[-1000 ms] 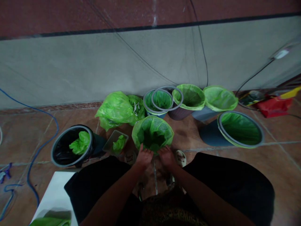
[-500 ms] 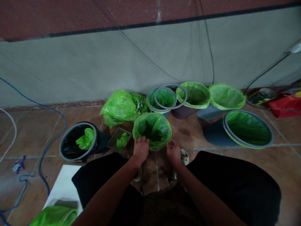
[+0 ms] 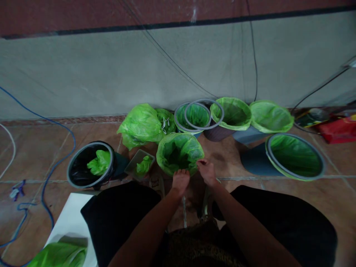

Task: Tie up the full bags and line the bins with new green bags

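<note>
Between my feet stands a trash bin lined with a green garbage bag (image 3: pixel 167 155), the bag's edge folded down over the rim. My left hand (image 3: pixel 180 180) is at the near side of the rim, its fingers curled over the bag's edge. At the right side of the rim, my right hand (image 3: pixel 206 171) is closed, with thumb and fingers pinching the bag's edge. The inside of the bin is dark. Just behind it, a loose grey ring (image 3: pixel 221 120) lies across a green-lined bin (image 3: pixel 178 120).
More green-lined bins (image 3: pixel 236 111) stand along the wall, and a blue one (image 3: pixel 254 163) leans at right. Left are a black-lined bin (image 3: pixel 72 168), a small clear container (image 3: pixel 132 167), a full green bag (image 3: pixel 140 124) and a blue hose (image 3: pixel 48 176). A white board (image 3: pixel 71 218) lies lower left.
My left hand has slid rightward along the near rim, from its left part towards the middle. My right hand has risen slightly onto the right side of the rim.
</note>
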{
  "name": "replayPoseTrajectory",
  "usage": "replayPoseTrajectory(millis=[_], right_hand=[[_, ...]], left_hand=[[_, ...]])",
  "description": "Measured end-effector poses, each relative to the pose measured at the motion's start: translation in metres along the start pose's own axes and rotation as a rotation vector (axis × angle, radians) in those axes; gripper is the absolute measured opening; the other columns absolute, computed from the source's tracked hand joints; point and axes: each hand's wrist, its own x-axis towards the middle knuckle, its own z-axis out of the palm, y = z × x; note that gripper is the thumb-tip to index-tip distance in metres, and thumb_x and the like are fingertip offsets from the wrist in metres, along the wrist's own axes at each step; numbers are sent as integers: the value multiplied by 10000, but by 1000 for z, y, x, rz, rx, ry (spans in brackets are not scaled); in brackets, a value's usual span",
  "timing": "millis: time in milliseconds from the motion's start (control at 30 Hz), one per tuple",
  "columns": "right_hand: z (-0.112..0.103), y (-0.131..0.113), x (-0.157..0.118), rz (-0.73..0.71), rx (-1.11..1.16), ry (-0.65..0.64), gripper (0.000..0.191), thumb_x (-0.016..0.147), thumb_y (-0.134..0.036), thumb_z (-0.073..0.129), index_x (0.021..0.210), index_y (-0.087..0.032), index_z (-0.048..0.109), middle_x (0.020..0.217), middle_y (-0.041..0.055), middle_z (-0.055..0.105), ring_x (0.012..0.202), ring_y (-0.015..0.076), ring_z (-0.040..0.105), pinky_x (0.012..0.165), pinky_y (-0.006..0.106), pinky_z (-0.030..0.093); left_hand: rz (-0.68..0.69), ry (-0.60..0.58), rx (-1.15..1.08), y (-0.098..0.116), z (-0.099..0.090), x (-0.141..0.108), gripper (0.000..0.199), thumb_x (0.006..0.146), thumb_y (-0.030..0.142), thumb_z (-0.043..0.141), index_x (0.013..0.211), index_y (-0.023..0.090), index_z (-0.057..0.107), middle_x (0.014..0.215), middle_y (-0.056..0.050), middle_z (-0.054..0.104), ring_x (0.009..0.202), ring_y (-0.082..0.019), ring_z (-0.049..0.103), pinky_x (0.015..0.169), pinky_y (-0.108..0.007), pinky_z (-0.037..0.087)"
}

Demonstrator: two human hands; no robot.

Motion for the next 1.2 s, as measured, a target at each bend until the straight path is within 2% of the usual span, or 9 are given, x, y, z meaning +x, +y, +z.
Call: replayPoseTrajectory(millis=[133,333,400,500,633,733,833,1000,1200], right_hand=[[-8,-10,3,-56,-10,-33,280,804,-304,499,881,-112,689,774,93,719,678,180,659,639,271,513],[-39,-18,-8,-173,-101,-32,245,802,-197,473,877,-167,704,901,81,731,815,198,661,818,326,505],[-45,-16,-15,-291,-189,-101,241,781,-145,469,817,-181,704,892,70,726,842,195,652,840,318,493],[-47,-13,-23,-539,-372,-308,263,762,-98,472,813,-186,714,935,66,718,937,193,623,906,309,462],[-39,-14,-19,-652,-635,-484,348,779,-82,474,1018,-169,711,1082,78,694,1115,211,539,1022,343,371],[-32,-21,-9,-654,-808,-588,298,829,-103,460,968,-166,715,1024,94,698,1071,217,548,1056,367,317],[-28,-26,-7,-665,-844,-626,282,855,-112,454,938,-175,715,984,93,701,1007,215,572,1100,401,247],[-15,-19,-45,-622,-868,-612,316,874,-95,441,1024,-192,701,1027,82,701,1045,232,572,1136,463,165],[27,-27,-91,-525,-813,-555,356,898,-105,442,1174,-185,650,1120,96,684,1088,247,566,1100,470,252]], left_hand=[[13,-20,-12,-1,0,0,297,938,130,360,1111,114,602,1102,-151,630,1090,-255,551,874,-373,464],[35,-14,-29,-2,4,-2,275,926,137,385,1091,110,604,1090,-149,629,1096,-275,534,870,-401,473],[40,-7,-31,-3,6,-2,275,928,139,383,1086,110,606,1081,-150,631,1110,-280,524,873,-410,474],[46,7,-30,-3,8,-2,272,927,139,388,1086,107,607,1078,-149,633,1124,-283,515,889,-418,467],[54,17,-20,-4,9,-2,273,927,144,394,1084,110,615,1067,-144,645,1108,-271,527,878,-404,471],[64,16,0,-5,9,-1,280,917,122,394,1067,118,631,1047,-144,660,1099,-268,538,849,-392,477],[115,12,33,-11,8,-4,287,899,97,405,1049,125,649,1027,-144,675,1076,-271,552,842,-399,471],[295,-1,106,-44,5,-16,234,863,104,474,964,125,684,975,-140,693,1028,-284,571,936,-464,415],[396,2,210,-90,-18,-18,243,874,101,456,863,168,689,915,-111,694,1021,-252,578,1006,-413,367]])
